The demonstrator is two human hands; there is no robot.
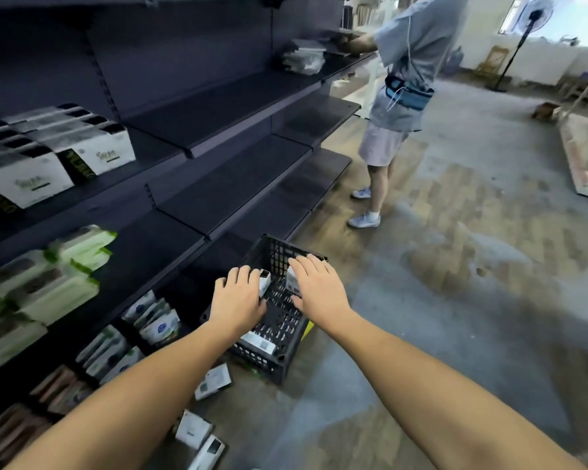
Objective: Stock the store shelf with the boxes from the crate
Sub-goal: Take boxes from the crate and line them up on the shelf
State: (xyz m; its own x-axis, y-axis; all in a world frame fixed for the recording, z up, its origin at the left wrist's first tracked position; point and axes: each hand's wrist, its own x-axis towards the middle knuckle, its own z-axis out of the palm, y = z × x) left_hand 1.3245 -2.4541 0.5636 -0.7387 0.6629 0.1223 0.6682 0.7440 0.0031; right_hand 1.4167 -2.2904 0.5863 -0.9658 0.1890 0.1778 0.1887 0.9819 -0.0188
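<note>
crate [276, 253] beside shelf [238, 178], boxes [213, 381] on floor [421, 334]

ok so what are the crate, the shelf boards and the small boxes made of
Crate: black moulded plastic, matte, by its lattice walls. Shelf boards: probably painted metal, dark matte, thin edges. Small boxes: likely printed cardboard, white, crisp corners.

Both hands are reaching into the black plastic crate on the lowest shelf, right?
No: the head view shows the black plastic crate standing on the grey floor beside the dark shelves, not on one. The left hand and right hand do reach into it.
</note>
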